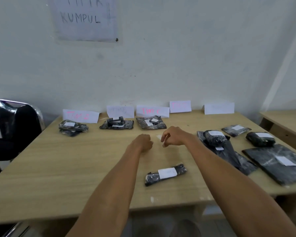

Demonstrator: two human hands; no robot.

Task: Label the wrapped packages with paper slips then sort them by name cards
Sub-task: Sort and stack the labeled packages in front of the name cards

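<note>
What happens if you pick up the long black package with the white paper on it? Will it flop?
Probably a little: the long black package looks soft, with a crinkled wrap and one bunched end. Its shiny plastic may feel slippery. It lies flat on the table, so it likely won't roll.

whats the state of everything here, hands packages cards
left grip, fingers curled, nothing seen in it
right grip, fingers curled downward, unclear if it holds anything
front package, labelled with a slip, lying alone, unsorted
right-side packages, each labelled, lying loose, unsorted
three piles, labelled, each lying before a card
name cards, standing along the wall, two with no packages before them
</note>
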